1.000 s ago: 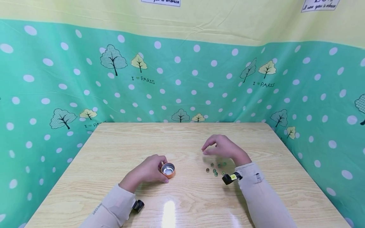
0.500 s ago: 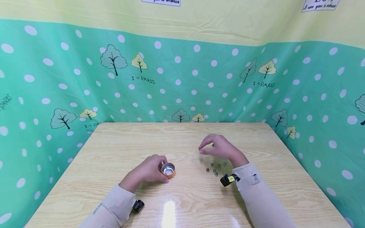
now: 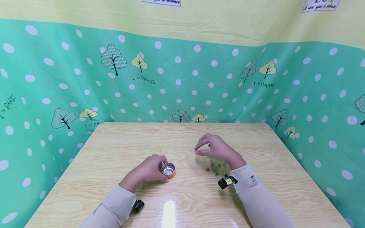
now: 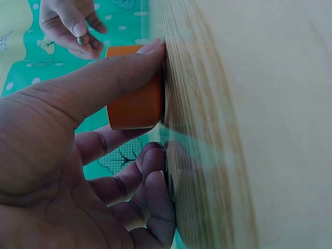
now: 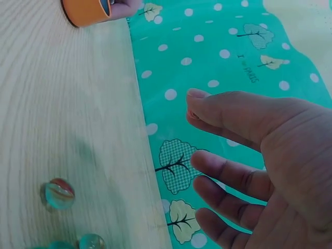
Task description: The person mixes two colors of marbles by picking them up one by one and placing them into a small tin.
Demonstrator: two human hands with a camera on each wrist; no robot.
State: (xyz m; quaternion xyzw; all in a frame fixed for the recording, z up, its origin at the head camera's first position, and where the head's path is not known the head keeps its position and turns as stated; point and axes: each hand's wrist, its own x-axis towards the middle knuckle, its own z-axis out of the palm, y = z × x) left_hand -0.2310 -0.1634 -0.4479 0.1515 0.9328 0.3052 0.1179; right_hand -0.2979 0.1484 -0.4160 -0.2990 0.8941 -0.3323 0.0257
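Cup (image 4: 137,106): upright on the table (image 3: 137,139), orange outside, silvery inside.
Left hand (image 3: 151,167): grasps the cup's side between thumb and fingers.
Right hand (image 3: 215,148): pinches a marble (image 4: 82,39) over the table, apart from the cup.
Loose marbles (image 3: 215,174): mostly green, grouped on the table near the right wrist.

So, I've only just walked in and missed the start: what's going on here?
A person's left hand grips a small orange cup standing upright on the table. The right hand pinches what looks like a marble above the tabletop, off to the cup's right. More marbles, mostly greenish, lie loose near the right wrist. I can't tell whether the cup holds any.
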